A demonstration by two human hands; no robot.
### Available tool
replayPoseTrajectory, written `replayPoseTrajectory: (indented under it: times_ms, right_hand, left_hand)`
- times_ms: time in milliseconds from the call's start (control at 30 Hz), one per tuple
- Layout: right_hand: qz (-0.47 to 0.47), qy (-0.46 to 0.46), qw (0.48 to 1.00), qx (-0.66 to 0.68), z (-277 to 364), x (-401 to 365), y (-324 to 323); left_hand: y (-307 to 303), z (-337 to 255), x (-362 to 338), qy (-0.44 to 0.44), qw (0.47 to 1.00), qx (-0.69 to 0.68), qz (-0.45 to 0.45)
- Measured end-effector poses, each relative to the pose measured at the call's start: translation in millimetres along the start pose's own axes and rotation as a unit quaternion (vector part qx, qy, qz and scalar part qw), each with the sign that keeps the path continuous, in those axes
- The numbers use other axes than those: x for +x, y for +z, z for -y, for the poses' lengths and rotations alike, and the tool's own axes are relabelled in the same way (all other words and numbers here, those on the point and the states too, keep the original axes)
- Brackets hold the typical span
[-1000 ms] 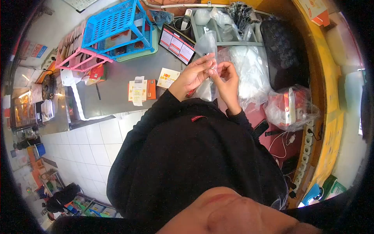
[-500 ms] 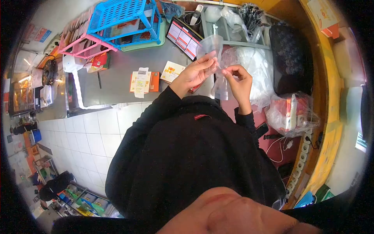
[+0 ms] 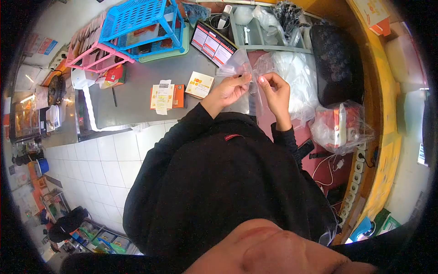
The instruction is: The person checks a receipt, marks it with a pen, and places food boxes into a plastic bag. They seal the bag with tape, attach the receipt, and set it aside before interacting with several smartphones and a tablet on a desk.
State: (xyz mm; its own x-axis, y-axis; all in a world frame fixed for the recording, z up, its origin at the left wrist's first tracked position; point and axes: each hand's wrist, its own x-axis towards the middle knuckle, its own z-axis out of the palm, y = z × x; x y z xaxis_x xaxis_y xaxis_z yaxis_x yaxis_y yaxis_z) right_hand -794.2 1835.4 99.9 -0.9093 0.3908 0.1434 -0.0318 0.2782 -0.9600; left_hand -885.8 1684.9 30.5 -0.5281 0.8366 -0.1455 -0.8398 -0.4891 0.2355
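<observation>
A clear plastic bag (image 3: 238,63) is held up between my two hands. My left hand (image 3: 232,90) pinches it, thumb against fingers, with part of the plastic rising above. On the other side my right hand (image 3: 273,91) has thumb and forefinger closed on the bag's edge. Below my left hand, on the counter, lies a white and orange box (image 3: 200,84). Another orange box (image 3: 180,97) bears a paper receipt (image 3: 163,98). Beyond the hands leans a tablet (image 3: 212,44) with a lit screen. A stack of clear plastic bags (image 3: 294,82) lies to the right.
Blue rack (image 3: 132,28) and pink rack (image 3: 91,57) stand at the back left. A grey divided tray (image 3: 269,47) is behind my hands. At the right are a black bag (image 3: 337,64), a wrapped red package (image 3: 340,130) and a power strip (image 3: 353,187).
The plastic between my hands has shifted and spread, and its lower part no longer hangs as a narrow bundle. My right hand has moved slightly left. The view has tilted slightly.
</observation>
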Motion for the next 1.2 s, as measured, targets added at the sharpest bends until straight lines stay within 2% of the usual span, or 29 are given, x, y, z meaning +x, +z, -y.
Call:
replayPoseTrajectory:
  times_ms: [33,100,133,200,267,333,367,433,500,567,633,700,733,767,800,833,867,900,933,967,1000,1033,1067,1100,1133,1167,1200]
  right_hand:
    - [0.005,-0.002,1.0,-0.011,0.9,0.7,-0.1]
    - [-0.01,0.006,1.0,0.007,2.8,2.4,0.3]
    - [-0.026,0.015,0.999,0.025,3.3,3.3,0.3]
    - [-0.025,0.018,0.999,0.008,3.2,5.1,0.1]
    - [-0.023,0.023,0.999,-0.008,3.0,5.9,1.2]
    - [0.099,0.038,0.987,-0.117,3.9,6.8,5.2]
    - [0.099,0.038,0.987,-0.117,-1.0,8.6,7.6]
    - [0.218,0.046,0.975,-0.02,-14.6,11.8,12.7]
    - [0.236,0.04,0.971,0.005,-9.4,13.0,11.6]
    - [0.296,0.038,0.953,0.054,-12.6,14.1,9.5]
    - [0.314,0.031,0.948,0.048,-8.5,13.1,4.0]
    - [0.332,0.022,0.942,0.04,-6.3,16.9,-6.8]
    - [0.286,-0.002,0.957,-0.049,-8.9,20.7,-18.1]
    - [0.236,-0.026,0.962,-0.138,-11.9,23.3,-29.9]
    - [0.237,-0.027,0.961,-0.138,-16.0,25.0,-43.5]
    - [0.185,0.01,0.964,-0.189,-21.3,27.0,-57.0]
    - [0.131,0.046,0.961,-0.238,-25.5,28.6,-62.3]
    - [0.131,0.044,0.962,-0.236,-31.7,29.3,-57.2]
    - [0.082,-0.001,0.98,-0.18,-44.4,29.2,-48.2]
    - [0.033,-0.044,0.991,-0.122,-63.7,28.5,-40.0]
    - [0.073,-0.09,0.989,-0.091,-101.4,34.1,-28.3]
    - [0.072,-0.091,0.989,-0.091,-102.4,31.1,-16.9]
    - [0.109,0.059,0.992,0.02,-97.9,25.6,6.1]
    - [0.142,0.205,0.959,0.131,-93.0,21.7,23.2]
    - [0.143,0.204,0.959,0.133,-86.4,19.3,30.2]
    - [0.127,0.201,0.967,0.09,-76.4,16.9,34.4]
    - [0.11,0.198,0.973,0.047,-70.1,14.9,35.1]
  left_hand:
    - [-2.8,1.6,1.0,0.001,1.0,0.0,0.001]
    - [5.2,1.9,-0.7,0.028,0.99,0.072,-0.114]
    - [9.0,2.1,-2.4,0.028,0.991,0.072,-0.113]
    - [24.9,1.1,-8.1,0.092,0.978,0.099,-0.162]
    - [22.7,2.6,-8.3,0.086,0.979,0.113,-0.145]
    - [18.6,6.8,-8.4,0.081,0.98,0.127,-0.128]
    - [15.6,12.1,-7.9,0.065,0.982,0.121,-0.132]
    - [3.1,14.0,-5.6,0.05,0.983,0.113,-0.135]
    - [-6.7,3.5,-2.9,-0.081,0.988,0.132,-0.017]
    - [-5.1,4.6,-5.7,-0.086,0.98,0.17,-0.05]
    - [3.9,0.0,-11.1,-0.09,0.971,0.205,-0.085]
    - [3.9,-19.1,-20.5,-0.093,0.891,0.431,-0.105]
    - [-4.4,-32.3,-22.9,-0.093,0.892,0.431,-0.106]
    - [-16.7,-49.1,-23.3,0.036,0.816,0.571,-0.08]
    - [-22.9,-60.0,-25.6,0.164,0.705,0.688,-0.051]
    - [-29.1,-64.5,-29.5,0.165,0.704,0.689,-0.052]
    - [-31.5,-69.0,-32.8,0.225,0.604,0.755,-0.119]
    - [-35.1,-71.0,-33.5,0.28,0.491,0.805,-0.183]
    - [-53.0,-63.5,-25.6,0.297,0.554,0.756,-0.183]
    - [-51.3,-54.1,-19.7,0.297,0.554,0.756,-0.183]
    - [-46.6,-40.5,-11.7,0.243,0.694,0.655,-0.176]
    - [-42.7,-27.6,-3.3,0.181,0.811,0.531,-0.162]
    - [-40.3,-15.2,6.2,0.181,0.811,0.532,-0.162]
    - [-39.6,-3.7,16.0,0.229,0.765,0.577,-0.172]
    - [-42.6,1.7,20.9,0.276,0.714,0.618,-0.181]
    - [-57.6,-6.4,25.3,0.276,0.713,0.619,-0.181]
    - [-80.8,-25.8,33.2,0.313,0.638,0.678,-0.189]
